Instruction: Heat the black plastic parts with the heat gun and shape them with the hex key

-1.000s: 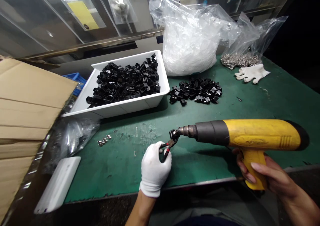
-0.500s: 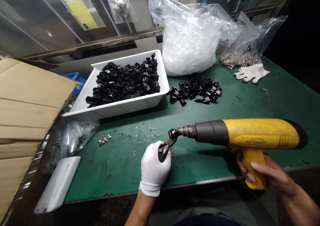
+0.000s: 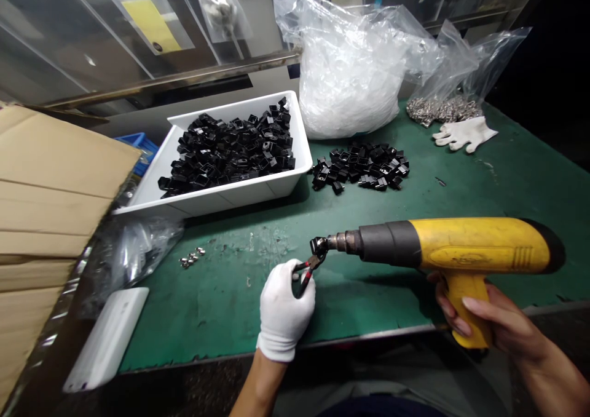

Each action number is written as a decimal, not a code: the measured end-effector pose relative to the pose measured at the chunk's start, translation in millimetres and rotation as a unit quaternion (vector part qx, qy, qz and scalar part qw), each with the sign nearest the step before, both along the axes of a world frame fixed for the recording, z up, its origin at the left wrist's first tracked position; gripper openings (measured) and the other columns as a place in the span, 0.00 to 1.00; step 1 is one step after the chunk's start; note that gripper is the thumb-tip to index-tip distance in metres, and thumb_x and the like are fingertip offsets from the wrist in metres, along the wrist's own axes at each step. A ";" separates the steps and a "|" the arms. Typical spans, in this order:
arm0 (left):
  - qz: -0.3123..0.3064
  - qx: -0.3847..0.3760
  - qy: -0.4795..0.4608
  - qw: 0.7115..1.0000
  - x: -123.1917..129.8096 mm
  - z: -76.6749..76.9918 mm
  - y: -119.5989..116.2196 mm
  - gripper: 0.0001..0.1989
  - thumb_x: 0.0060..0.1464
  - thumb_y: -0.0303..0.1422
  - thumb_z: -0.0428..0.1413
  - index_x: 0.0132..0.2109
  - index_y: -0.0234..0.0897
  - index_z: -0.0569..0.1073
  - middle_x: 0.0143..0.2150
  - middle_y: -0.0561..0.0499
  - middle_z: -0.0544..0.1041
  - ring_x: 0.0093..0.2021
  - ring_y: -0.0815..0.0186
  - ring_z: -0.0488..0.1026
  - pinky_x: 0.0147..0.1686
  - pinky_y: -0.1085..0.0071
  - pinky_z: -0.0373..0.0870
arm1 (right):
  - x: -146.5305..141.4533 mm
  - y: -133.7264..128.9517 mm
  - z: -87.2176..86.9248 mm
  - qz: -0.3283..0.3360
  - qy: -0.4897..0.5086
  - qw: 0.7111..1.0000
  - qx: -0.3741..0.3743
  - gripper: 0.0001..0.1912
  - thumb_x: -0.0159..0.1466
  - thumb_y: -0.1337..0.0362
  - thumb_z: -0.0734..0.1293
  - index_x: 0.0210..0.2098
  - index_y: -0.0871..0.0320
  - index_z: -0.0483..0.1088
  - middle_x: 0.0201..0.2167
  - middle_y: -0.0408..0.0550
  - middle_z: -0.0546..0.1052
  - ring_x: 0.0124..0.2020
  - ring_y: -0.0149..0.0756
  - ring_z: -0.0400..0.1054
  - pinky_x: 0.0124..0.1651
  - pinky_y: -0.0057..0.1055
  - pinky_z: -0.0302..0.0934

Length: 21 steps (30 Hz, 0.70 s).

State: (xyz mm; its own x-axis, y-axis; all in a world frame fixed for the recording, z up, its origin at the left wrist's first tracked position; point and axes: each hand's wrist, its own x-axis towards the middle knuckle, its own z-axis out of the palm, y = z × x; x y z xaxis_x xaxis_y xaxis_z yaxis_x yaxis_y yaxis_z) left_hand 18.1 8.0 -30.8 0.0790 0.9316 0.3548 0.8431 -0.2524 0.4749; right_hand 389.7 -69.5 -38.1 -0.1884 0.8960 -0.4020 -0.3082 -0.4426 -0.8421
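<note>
My left hand, in a white glove, is closed around a small pair of pliers with black and red handles. At the jaws of the pliers is a small black plastic part. Bare and wrapped around the yellow handle, my right hand holds a yellow and black heat gun level above the table. The gun's stepped metal nozzle points left, its tip right up against the black part; whether they touch I cannot tell.
A white tray full of black parts stands at the back, beside a loose pile of black parts. Behind are a large clear bag, a bag of metal pieces and a white glove. Several metal pieces lie left; cardboard borders that side.
Almost nothing differs. The heat gun has shifted very slightly to the left, while my left hand and the pliers stay in place.
</note>
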 end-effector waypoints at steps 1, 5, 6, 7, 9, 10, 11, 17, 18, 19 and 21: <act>0.000 0.001 -0.001 1.000 0.0 0.1 0.0 0.10 0.56 0.30 0.57 0.46 0.39 0.72 0.39 0.47 0.76 0.39 0.58 0.75 0.43 0.63 0.72 | -0.5 0.5 0.5 0.000 0.000 1.000 0.002 0.18 0.60 0.54 0.72 0.47 0.55 0.74 0.31 0.52 0.78 0.22 0.38 0.69 0.25 0.33 0.63; 0.003 0.001 -0.002 1.000 0.4 0.5 0.0 0.10 0.56 0.30 0.57 0.46 0.39 0.72 0.38 0.47 0.76 0.39 0.59 0.76 0.43 0.64 0.72 | -3.1 1.6 3.0 -0.008 0.012 1.000 0.000 0.26 0.58 0.52 0.73 0.53 0.55 0.72 0.30 0.50 0.76 0.20 0.36 0.66 0.23 0.32 0.61; 0.004 0.001 -0.002 1.000 0.5 0.7 0.0 0.10 0.56 0.30 0.57 0.46 0.39 0.72 0.38 0.48 0.76 0.39 0.59 0.76 0.43 0.64 0.72 | -3.5 1.8 3.5 -0.008 0.016 1.000 -0.001 0.27 0.58 0.51 0.73 0.54 0.55 0.72 0.31 0.50 0.75 0.20 0.36 0.66 0.22 0.32 0.60; 0.004 0.001 -0.003 1.000 0.5 0.8 -0.1 0.10 0.56 0.30 0.57 0.46 0.39 0.72 0.39 0.48 0.76 0.39 0.59 0.75 0.43 0.64 0.72 | -3.8 1.9 3.7 -0.007 0.019 1.000 -0.002 0.28 0.58 0.51 0.73 0.54 0.56 0.72 0.31 0.50 0.75 0.20 0.36 0.66 0.22 0.33 0.60; 0.003 0.001 -0.004 1.000 0.5 1.0 -0.2 0.10 0.56 0.30 0.57 0.46 0.39 0.72 0.39 0.47 0.76 0.39 0.59 0.75 0.43 0.64 0.72 | -3.7 2.3 3.9 -0.009 0.019 1.000 0.000 0.27 0.58 0.52 0.73 0.53 0.56 0.72 0.31 0.51 0.75 0.20 0.36 0.66 0.22 0.33 0.60; 0.002 0.000 -0.005 1.000 0.6 1.1 -0.3 0.10 0.56 0.30 0.57 0.46 0.39 0.72 0.39 0.48 0.76 0.39 0.59 0.75 0.43 0.64 0.72 | -3.6 2.5 3.9 -0.008 0.019 1.000 0.002 0.27 0.58 0.52 0.73 0.53 0.56 0.72 0.31 0.51 0.75 0.20 0.35 0.66 0.22 0.32 0.60; 0.002 -0.002 -0.006 1.000 0.6 1.2 -0.3 0.10 0.56 0.30 0.57 0.46 0.39 0.72 0.39 0.48 0.75 0.39 0.59 0.75 0.43 0.64 0.72 | -3.3 2.6 3.9 -0.007 0.019 1.000 0.003 0.27 0.58 0.52 0.73 0.53 0.56 0.72 0.31 0.51 0.75 0.20 0.35 0.66 0.22 0.32 0.60; 0.000 -0.005 -0.010 1.000 0.7 1.5 -0.3 0.10 0.56 0.29 0.57 0.46 0.38 0.71 0.39 0.48 0.75 0.40 0.59 0.74 0.44 0.64 0.71 | -2.1 2.0 3.1 0.008 0.019 1.000 0.007 0.25 0.60 0.51 0.71 0.55 0.54 0.71 0.31 0.50 0.74 0.20 0.34 0.66 0.23 0.32 0.60; 0.000 -0.006 -0.010 1.000 0.5 1.6 -0.4 0.10 0.56 0.29 0.57 0.46 0.38 0.71 0.39 0.48 0.75 0.40 0.59 0.74 0.44 0.64 0.71 | -1.8 1.8 2.8 0.011 0.020 1.000 0.008 0.25 0.61 0.51 0.71 0.55 0.53 0.71 0.32 0.50 0.74 0.20 0.34 0.66 0.24 0.31 0.60; 0.000 -0.006 -0.010 1.000 0.3 1.5 -0.5 0.10 0.56 0.29 0.57 0.46 0.38 0.71 0.39 0.48 0.75 0.40 0.60 0.74 0.44 0.64 0.71 | -1.5 1.8 2.4 0.014 0.021 1.000 0.009 0.25 0.61 0.51 0.71 0.55 0.53 0.71 0.32 0.49 0.74 0.21 0.34 0.66 0.24 0.31 0.60; -0.001 -0.005 -0.011 1.000 0.0 1.4 -0.8 0.10 0.56 0.29 0.57 0.46 0.38 0.71 0.39 0.49 0.75 0.39 0.60 0.74 0.44 0.65 0.71 | -1.0 2.0 1.6 0.017 0.023 0.999 0.014 0.25 0.61 0.52 0.70 0.55 0.53 0.71 0.32 0.49 0.74 0.21 0.33 0.65 0.24 0.31 0.60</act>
